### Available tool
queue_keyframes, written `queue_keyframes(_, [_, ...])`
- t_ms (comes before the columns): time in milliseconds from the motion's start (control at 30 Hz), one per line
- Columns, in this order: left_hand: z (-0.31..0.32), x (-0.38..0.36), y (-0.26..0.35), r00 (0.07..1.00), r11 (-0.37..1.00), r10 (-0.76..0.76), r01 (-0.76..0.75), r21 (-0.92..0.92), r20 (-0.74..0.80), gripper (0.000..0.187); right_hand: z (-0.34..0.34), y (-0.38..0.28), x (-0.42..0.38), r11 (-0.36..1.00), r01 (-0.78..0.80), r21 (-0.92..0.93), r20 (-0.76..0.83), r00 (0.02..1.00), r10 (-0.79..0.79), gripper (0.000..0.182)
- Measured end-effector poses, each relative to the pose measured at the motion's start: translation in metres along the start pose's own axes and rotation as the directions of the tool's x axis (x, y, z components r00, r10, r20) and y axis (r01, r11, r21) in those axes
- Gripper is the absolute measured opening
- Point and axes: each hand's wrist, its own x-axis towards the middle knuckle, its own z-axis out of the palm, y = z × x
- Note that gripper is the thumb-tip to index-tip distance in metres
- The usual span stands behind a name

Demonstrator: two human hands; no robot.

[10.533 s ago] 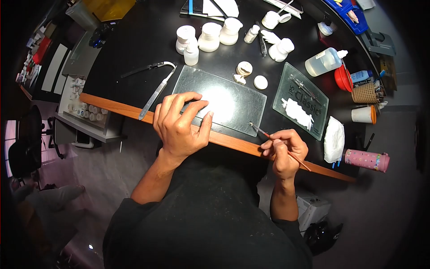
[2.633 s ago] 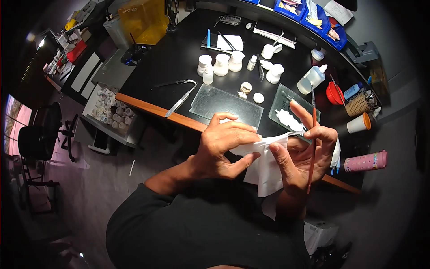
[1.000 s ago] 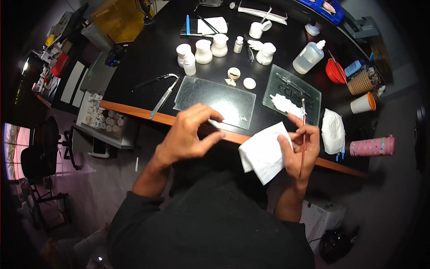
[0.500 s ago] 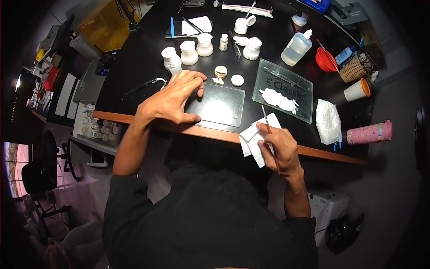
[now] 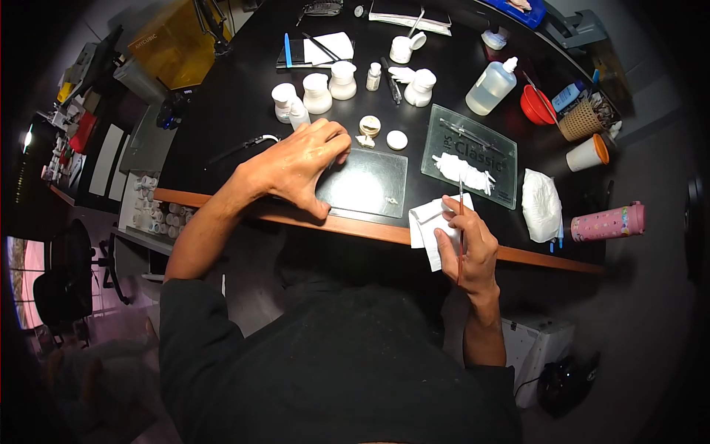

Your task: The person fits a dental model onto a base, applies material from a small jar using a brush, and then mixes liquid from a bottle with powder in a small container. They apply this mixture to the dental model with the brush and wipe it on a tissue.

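My left hand (image 5: 299, 166) rests over the left end of a clear glass slab (image 5: 362, 183), thumb and fingers spread, touching its edges. A small light speck lies near the slab's right side. In my right hand (image 5: 472, 251) is a thin brush (image 5: 461, 240) with a reddish handle, tip up, and a folded white tissue (image 5: 429, 231) under the fingers. Beyond it, a glass plate marked "Classic" (image 5: 499, 161) carries crumpled white material (image 5: 462, 172) and metal instruments. An open small jar (image 5: 370, 126) and a round white lid (image 5: 397, 140) sit behind the slab.
White jars (image 5: 317, 94) stand at the back left. At the right are a clear bottle (image 5: 491, 86), a red bowl (image 5: 538, 104), a white wad (image 5: 542, 206), a cup (image 5: 588, 152) and a pink flask (image 5: 609, 223). The wooden table edge (image 5: 547, 260) runs in front.
The camera view has shifted slightly. My right hand and the brush have turned more upright, with the tissue still held. My left hand stays at the slab, its thumb a little lower.
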Motion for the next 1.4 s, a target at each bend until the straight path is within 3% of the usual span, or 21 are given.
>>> queue_keyframes(267, [0.006, -0.005, -0.01, 0.994, 0.995, 0.064, -0.07, -0.065, -0.093, 0.072, 0.014, -0.008, 0.006, 0.998, -0.033, -0.044, -0.045, 0.999, 0.031, 0.033])
queue_keyframes(500, [0.002, -0.007, -0.018, 0.987, 0.976, 0.094, -0.118, -0.185, -0.132, 0.07, 0.039, -0.032, 0.019, 0.97, -0.237, -0.052, -0.132, 0.965, 0.228, 0.034])
queue_keyframes(700, [0.001, -0.011, -0.012, 0.994, 0.988, 0.078, -0.088, -0.131, -0.078, 0.071, 0.063, -0.049, 0.04, 0.926, -0.256, 0.276, -0.14, 0.943, 0.302, 0.025])
queue_keyframes(767, [0.0, -0.012, -0.011, 0.995, 0.989, 0.074, -0.082, -0.122, -0.068, 0.07, 0.069, -0.048, 0.045, 0.913, -0.236, 0.334, -0.147, 0.943, 0.297, 0.024])
queue_keyframes(900, [0.001, -0.014, -0.012, 0.994, 0.988, 0.079, -0.088, -0.125, -0.075, 0.068, 0.069, -0.038, 0.049, 0.967, -0.123, 0.223, -0.135, 0.979, 0.156, 0.025])
queue_keyframes(1000, [0.001, -0.015, -0.011, 0.993, 0.99, 0.085, -0.093, -0.106, -0.081, 0.068, 0.069, -0.034, 0.046, 0.947, -0.147, 0.287, -0.087, 0.98, 0.179, 0.023])
queue_keyframes(1133, [0.003, -0.013, -0.011, 0.991, 0.993, 0.103, -0.108, -0.054, -0.08, 0.068, 0.063, -0.036, 0.045, 0.96, -0.174, 0.217, -0.071, 0.979, 0.194, 0.025])
queue_keyframes(1233, [0.005, -0.011, -0.011, 0.994, 0.996, 0.085, -0.087, -0.025, -0.072, 0.069, 0.051, -0.029, 0.046, 0.997, 0.024, 0.076, -0.091, 0.996, -0.017, 0.029])
queue_keyframes(1367, [0.004, -0.011, -0.006, 0.998, 0.999, 0.035, -0.035, 0.014, -0.049, 0.069, 0.039, -0.038, 0.042, 0.873, -0.187, 0.45, -0.138, 0.952, 0.275, 0.026])
queue_keyframes(1400, [0.005, -0.012, -0.005, 0.998, 0.999, 0.028, -0.027, 0.022, -0.054, 0.069, 0.039, -0.034, 0.042, 0.855, -0.175, 0.488, -0.169, 0.942, 0.29, 0.021])
